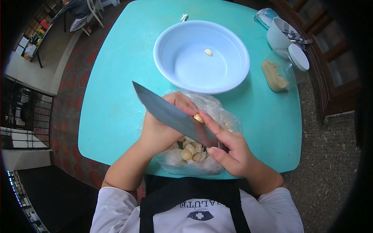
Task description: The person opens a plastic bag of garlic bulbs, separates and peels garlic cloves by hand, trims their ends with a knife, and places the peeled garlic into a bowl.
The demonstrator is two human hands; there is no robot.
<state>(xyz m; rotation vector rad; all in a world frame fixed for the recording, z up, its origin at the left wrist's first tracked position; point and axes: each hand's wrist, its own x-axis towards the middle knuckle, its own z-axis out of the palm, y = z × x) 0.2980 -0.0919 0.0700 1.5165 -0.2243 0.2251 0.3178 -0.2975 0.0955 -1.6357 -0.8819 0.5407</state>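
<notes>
A garlic clove (199, 118) is pinched between the fingertips of my left hand (165, 126), close to the edge of a large knife (167, 110). My right hand (233, 149) is closed on the knife, whose wide blade points up and to the left; its index finger also reaches the clove. Beneath both hands lies a clear plastic bag (175, 164) with several pieces of garlic (187, 154) showing. Beyond the hands stands a pale blue basin (202, 81) with one peeled clove (208, 52) inside. The knife's handle is mostly hidden by my right hand.
At the table's (116, 85) right edge are a jar (276, 75) with a white lid, a white container (276, 33) of forks and a blue-and-white packet (265, 17). Part of a seated person (77, 9) shows at the far upper left.
</notes>
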